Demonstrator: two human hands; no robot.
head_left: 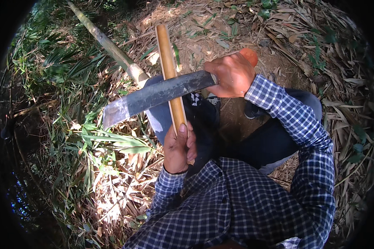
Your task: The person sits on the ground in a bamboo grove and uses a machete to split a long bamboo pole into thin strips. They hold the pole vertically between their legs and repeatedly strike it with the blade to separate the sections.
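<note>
My left hand (pixel 179 147) is closed round the lower end of a split bamboo strip (pixel 167 52), its thumb pressed on the strip's hollow inner face. The strip stands out away from me, its pale tan inside turned up. In my right hand (pixel 232 75) is a machete (pixel 153 96), gripped by its orange handle (pixel 249 56). The broad dark blade reaches left across the middle of the strip and hides that part. Its squared tip looks brighter and lies beyond the strip on the left. Whether the edge bites into the bamboo I cannot tell.
A long bamboo pole (pixel 108 46) runs from the upper left to near my knee (pixel 156 112). Dry bamboo leaves (pixel 116 195) litter the ground, with green leaves (pixel 124 143) on the left. Bare soil (pixel 234 118) shows between my legs. My shoes are partly hidden.
</note>
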